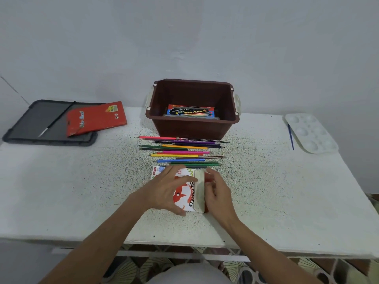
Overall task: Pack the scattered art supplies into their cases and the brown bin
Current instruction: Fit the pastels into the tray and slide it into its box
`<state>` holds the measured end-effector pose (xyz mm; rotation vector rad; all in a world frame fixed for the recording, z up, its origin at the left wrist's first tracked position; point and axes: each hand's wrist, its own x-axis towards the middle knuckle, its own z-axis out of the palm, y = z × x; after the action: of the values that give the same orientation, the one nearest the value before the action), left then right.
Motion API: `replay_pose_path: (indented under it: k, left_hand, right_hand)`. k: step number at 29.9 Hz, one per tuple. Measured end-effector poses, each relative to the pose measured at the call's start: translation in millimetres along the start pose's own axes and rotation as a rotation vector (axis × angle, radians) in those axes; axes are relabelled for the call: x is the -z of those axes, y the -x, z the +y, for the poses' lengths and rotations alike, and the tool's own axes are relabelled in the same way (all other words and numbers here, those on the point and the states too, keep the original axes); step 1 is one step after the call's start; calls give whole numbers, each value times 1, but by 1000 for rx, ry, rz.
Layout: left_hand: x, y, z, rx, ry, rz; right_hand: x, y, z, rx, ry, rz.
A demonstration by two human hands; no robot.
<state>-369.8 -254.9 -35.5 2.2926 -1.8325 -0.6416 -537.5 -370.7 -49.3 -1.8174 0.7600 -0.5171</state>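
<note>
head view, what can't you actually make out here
All in the head view:
- White cardboard oil pastels box: contents hidden by its cover and the left hand.
- Right hand: motion blur hides whether its grip pinches the box's flap.
- Brown plastic bin: near wall hides its floor beneath the blue water colour box.
- Red pencil pouch: small print unreadable.

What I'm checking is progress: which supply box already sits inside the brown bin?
The blue watercolour box; the red pencil case lies partly on the grey lid, the oil pastels box on the table.
</note>
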Motion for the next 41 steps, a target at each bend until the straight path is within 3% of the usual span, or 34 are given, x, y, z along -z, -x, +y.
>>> replay_pose_path:
  k: [8,14,21,30,34,41]
  left_hand:
    - [-2,-1,-1,30,-57,-37]
    - [1,-1,-1,43,-62,-42]
    - [-2,-3,-5,22,-43,10]
    - [-4,-2,-5,40,-34,30]
    - [-2,-2,-4,51,-5,39]
    - [-2,-4,0,56,-12,38]
  right_hand:
    - [4,-12,0,-274,-188,1]
    - [5,-9,-6,-270,-181,-78]
    - [8,-7,-13,-227,-181,-56]
    - [7,-1,-13,-213,-34,97]
    - [8,-4,-4,-199,161,165]
    - [4,1,-8,-227,102,30]
